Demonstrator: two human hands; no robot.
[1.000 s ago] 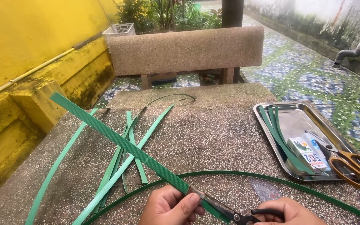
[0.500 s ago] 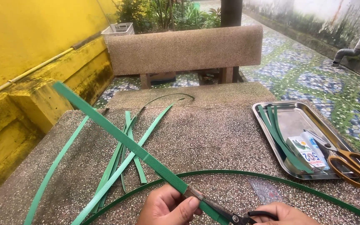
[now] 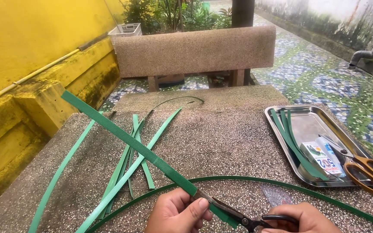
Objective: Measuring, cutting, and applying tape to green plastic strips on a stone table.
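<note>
Green strap [image 3: 128, 140]: flat, ribbed plastic band, held slanting up and to the left over the desk [image 3: 221, 133]; my left hand [image 3: 178, 212] is closed on its lower end, thumb on top.

Black-handled scissors [image 3: 238, 213]: in my right hand [image 3: 301, 219], fingers closed through the loops; the blades are parted and lie lengthwise on the strap's lower end, just right of my left thumb.

Cut strips [image 3: 130, 164]: several narrow green lengths lying loose and crossing on the left part of the speckled stone desk, one reaching to the far edge.

Long curved strap [image 3: 255, 180]: arcs flat across the desk just beyond both hands.

Steel tray [image 3: 311, 118]: at the right of the desk, holding more green strips [image 3: 290, 138], a small printed box [image 3: 320, 156] and a tube beside it.

Orange-handled scissors [image 3: 365, 170]: resting over the tray's near right rim.

Stone bench [image 3: 195, 49]: behind the desk, beside the yellow wall [image 3: 31, 39].
</note>
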